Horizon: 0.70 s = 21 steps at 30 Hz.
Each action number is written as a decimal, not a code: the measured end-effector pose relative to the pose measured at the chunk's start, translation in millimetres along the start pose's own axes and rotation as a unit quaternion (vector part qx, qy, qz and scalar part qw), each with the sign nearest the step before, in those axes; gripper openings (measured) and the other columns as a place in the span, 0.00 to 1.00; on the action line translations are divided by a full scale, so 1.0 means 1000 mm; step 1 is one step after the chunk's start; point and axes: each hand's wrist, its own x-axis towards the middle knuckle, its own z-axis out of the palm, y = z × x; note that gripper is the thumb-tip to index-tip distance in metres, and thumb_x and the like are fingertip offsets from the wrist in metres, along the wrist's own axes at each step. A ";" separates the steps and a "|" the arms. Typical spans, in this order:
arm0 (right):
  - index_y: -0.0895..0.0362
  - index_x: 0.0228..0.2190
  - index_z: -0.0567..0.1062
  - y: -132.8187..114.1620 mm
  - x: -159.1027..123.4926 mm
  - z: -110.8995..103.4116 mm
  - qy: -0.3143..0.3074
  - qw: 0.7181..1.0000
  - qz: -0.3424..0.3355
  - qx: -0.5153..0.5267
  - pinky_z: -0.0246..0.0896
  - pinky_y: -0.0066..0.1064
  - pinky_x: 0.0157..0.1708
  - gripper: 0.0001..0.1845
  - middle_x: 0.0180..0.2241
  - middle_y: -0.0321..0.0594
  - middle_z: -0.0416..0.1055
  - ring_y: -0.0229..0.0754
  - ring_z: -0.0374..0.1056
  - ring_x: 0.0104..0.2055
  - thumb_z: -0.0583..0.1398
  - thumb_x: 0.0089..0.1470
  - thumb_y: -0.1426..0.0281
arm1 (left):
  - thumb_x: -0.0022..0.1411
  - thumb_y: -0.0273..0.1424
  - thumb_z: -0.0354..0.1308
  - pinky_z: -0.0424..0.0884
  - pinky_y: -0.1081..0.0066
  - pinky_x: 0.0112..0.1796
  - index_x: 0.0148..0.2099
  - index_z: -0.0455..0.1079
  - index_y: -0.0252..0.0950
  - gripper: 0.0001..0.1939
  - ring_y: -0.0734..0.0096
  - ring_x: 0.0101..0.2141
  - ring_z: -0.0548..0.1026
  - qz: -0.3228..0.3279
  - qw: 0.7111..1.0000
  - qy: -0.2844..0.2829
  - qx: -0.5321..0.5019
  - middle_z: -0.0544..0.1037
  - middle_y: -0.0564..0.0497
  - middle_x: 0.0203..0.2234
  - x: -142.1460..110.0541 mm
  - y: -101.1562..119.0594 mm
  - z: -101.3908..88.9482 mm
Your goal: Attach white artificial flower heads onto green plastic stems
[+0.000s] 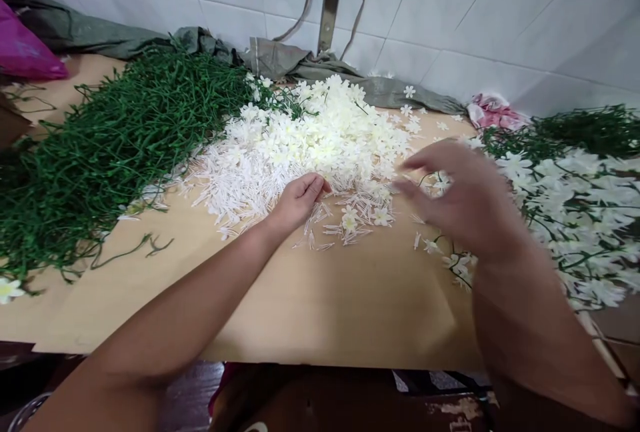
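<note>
My left hand [301, 196] is closed in a pinch at the front edge of the heap. What its fingertips hold, if anything, is too small to make out. Beside it lie thin white plastic pieces [250, 182] and a tall pile of cream-white artificial flower heads [325, 125]. My right hand [457, 195], blurred by motion, is over the board to the right, its thumb and fingers apart with nothing seen gripped. Under and beyond it are green stems fitted with white flowers [457, 265].
A large heap of green plastic stems [125, 132] covers the left side. Assembled flower sprays [590, 219] lie at the right. Brown board [320, 312] covers the table. Along the tiled wall run grey cloth [115, 39] and a pink-white crumpled bag [495, 112]; a magenta bag [25, 45] sits far left.
</note>
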 end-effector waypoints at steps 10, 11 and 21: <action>0.63 0.39 0.73 0.002 0.003 0.103 -0.216 0.963 -0.001 -0.160 0.63 0.38 0.40 0.11 0.39 0.53 0.71 0.50 0.68 0.40 0.52 0.58 0.76 | 0.64 0.41 0.49 0.54 0.73 0.25 0.33 0.68 0.34 0.16 0.77 0.22 0.59 0.000 1.000 0.008 0.005 0.62 0.57 0.20 0.003 0.000 0.000; 0.63 0.39 0.73 0.007 0.011 0.101 -0.192 0.971 0.008 -0.140 0.63 0.37 0.40 0.12 0.40 0.53 0.71 0.48 0.68 0.39 0.52 0.58 0.76 | 0.64 0.41 0.49 0.54 0.73 0.25 0.33 0.68 0.34 0.16 0.76 0.22 0.59 -0.002 1.000 0.011 0.007 0.62 0.56 0.20 0.004 0.000 0.000; 0.59 0.38 0.73 0.034 0.044 0.094 -0.010 0.996 0.034 0.087 0.67 0.43 0.44 0.13 0.42 0.47 0.70 0.48 0.68 0.46 0.60 0.47 0.78 | 0.60 0.29 0.51 0.57 0.74 0.28 0.36 0.69 0.34 0.06 0.76 0.25 0.61 0.006 0.998 0.050 0.034 0.67 0.55 0.24 0.005 -0.002 0.003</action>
